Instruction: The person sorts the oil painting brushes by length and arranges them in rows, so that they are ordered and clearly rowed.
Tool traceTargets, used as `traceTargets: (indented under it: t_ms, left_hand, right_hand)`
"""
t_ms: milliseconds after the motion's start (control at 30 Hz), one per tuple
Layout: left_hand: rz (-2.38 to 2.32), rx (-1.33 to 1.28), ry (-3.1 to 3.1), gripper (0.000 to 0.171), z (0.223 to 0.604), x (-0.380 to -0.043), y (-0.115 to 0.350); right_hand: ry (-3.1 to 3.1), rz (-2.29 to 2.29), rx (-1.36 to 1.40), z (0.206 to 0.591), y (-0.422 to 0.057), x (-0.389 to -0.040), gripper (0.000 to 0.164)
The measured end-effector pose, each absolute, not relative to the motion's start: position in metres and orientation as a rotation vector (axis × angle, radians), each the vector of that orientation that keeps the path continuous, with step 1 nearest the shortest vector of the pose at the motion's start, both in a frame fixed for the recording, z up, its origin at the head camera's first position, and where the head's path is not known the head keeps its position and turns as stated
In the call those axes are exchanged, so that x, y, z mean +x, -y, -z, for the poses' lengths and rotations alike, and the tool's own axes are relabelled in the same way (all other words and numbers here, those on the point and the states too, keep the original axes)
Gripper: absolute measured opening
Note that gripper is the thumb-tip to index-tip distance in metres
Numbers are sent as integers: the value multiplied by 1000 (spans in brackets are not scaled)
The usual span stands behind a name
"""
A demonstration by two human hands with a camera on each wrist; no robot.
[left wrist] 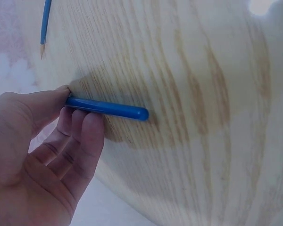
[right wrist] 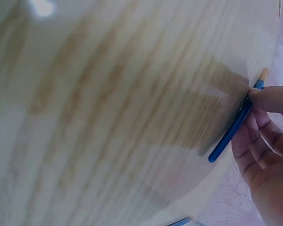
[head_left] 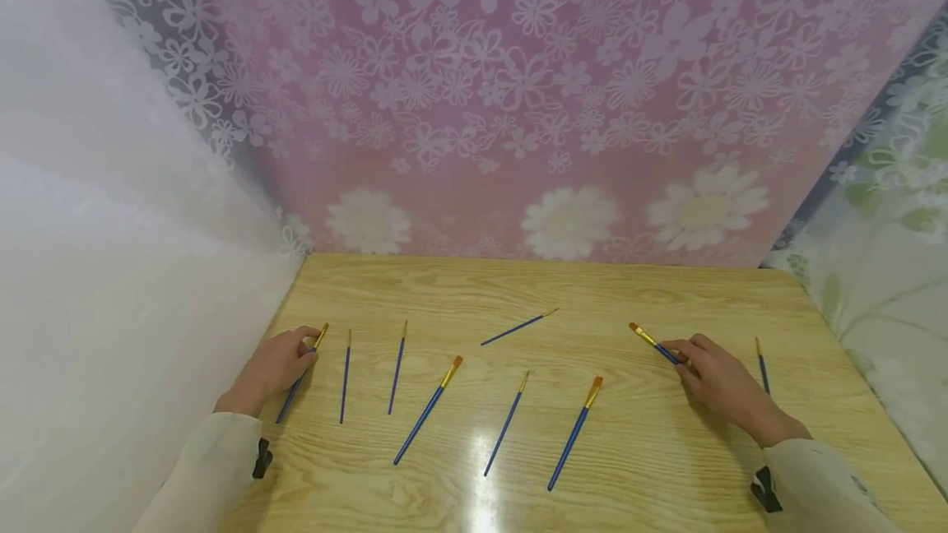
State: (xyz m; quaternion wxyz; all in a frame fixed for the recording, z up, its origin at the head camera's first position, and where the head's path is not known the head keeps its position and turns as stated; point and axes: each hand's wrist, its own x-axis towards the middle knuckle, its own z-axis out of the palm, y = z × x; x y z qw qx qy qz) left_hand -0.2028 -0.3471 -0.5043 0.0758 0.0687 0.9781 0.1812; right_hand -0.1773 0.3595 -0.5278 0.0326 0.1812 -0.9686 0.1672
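At the table's left side my left hand [head_left: 277,364] pinches a blue-handled paintbrush [head_left: 294,389], its gold ferrule and bristles pointing away from me. In the left wrist view the rounded end of that blue handle [left wrist: 118,109] sticks out past the thumb and fingers. My right hand [head_left: 714,377] holds another blue paintbrush [head_left: 646,336] between thumb and fingers, over the right part of the table. Its orange flat bristles point up and left. The right wrist view shows its handle [right wrist: 228,134] slanting close over the wood.
Several more brushes lie on the wooden table [head_left: 629,451]: thin ones, such as the slanted brush [head_left: 518,327], and wide flat ones, such as the front brush [head_left: 570,447]. A thin brush [head_left: 763,368] lies beyond my right hand. Patterned curtains [head_left: 518,105] hang behind and at both sides.
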Motion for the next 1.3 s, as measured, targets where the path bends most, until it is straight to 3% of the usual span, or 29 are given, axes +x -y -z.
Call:
traceTargets:
  t_ms: [600,1300]
  left_hand:
    - [-524,175,-2919,47,506,-205,347]
    - [-489,173,-2918,45,505,-205,346]
  right_hand:
    - [2948,-488,575,522,-355,-184,32]
    - [2985,-767,513,510,-317,-205,40]
